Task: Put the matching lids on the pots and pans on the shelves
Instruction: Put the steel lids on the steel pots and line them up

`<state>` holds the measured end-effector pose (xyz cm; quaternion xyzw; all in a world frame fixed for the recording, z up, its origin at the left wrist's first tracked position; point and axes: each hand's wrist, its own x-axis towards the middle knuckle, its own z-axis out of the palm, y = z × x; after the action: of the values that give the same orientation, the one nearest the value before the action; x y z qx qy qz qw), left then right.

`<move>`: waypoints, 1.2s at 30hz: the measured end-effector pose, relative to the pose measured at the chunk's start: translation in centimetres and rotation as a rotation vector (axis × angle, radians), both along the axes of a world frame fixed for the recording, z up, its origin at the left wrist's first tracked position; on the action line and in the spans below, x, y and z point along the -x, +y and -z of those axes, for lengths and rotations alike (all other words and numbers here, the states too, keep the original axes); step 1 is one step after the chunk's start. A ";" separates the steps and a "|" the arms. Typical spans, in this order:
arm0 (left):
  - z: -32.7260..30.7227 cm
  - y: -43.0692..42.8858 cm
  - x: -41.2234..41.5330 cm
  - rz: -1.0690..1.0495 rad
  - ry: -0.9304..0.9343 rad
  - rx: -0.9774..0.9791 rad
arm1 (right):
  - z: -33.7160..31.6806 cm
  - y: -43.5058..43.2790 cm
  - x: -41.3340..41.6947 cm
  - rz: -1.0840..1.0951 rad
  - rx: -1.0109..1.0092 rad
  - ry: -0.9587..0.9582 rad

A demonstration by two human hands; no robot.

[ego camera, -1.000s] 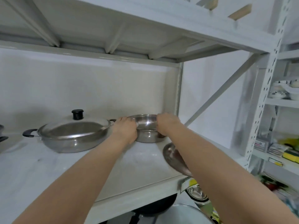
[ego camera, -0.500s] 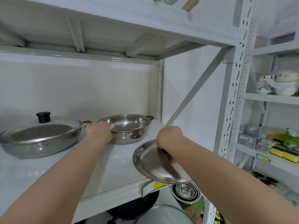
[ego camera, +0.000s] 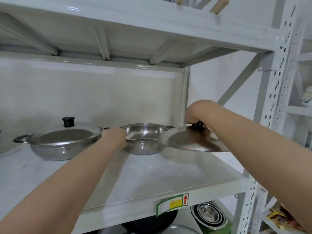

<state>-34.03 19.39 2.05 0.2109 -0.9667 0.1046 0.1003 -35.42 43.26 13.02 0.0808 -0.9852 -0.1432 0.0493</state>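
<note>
Head view, and it's all about one gap. Your right hand [ego camera: 200, 112] is clamped from above on the black knob [ego camera: 197, 125] of the lid [ego camera: 190, 141], fingers curled round it. The lid hangs in the air close to level, its far-left edge just overlapping the right rim of the open pot [ego camera: 143, 134]. So the pot lies to the left of the lid and a little farther back. That short sideways slide is, by my reading, what the next move turns on.

Your left hand [ego camera: 114, 137] is at the pot's left rim, fingers curled over it by the look of things, steadying it. The hands are apart, one on each side of the pot, and the right one is the one placed to do the covering. Both pieces are round, so there's no long axis to line up — only centre over centre. The pot's two small side handles point left and right.

The pot sits toward the back of a smooth white shelf [ego camera: 152, 179]. Just to its left stands a wider pan [ego camera: 64, 142] that is already lidded. Overhead the next shelf [ego camera: 135, 39] leaves good headroom. A perforated post [ego camera: 280, 98] stands to the right, clear of the lid. Below the shelf edge you can make out stacked steel bowls [ego camera: 209, 215].
</note>
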 end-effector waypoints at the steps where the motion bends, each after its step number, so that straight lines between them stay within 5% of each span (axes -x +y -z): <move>1: -0.2 -0.1 -0.1 0.002 -0.003 -0.025 | -0.4 -0.3 0.8 -0.024 0.031 0.020; 15: -1.6 -2.2 -0.5 -0.009 0.017 -0.287 | 3.0 -11.0 9.8 -0.292 0.524 0.114; 36: -1.2 -4.3 0.2 0.055 0.018 -0.312 | 7.5 -17.7 12.6 -0.382 0.480 0.227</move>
<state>-34.21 15.11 3.29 0.1985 -0.9756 -0.0514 0.0778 -48.06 25.52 5.49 0.2339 -0.9460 0.0969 0.2023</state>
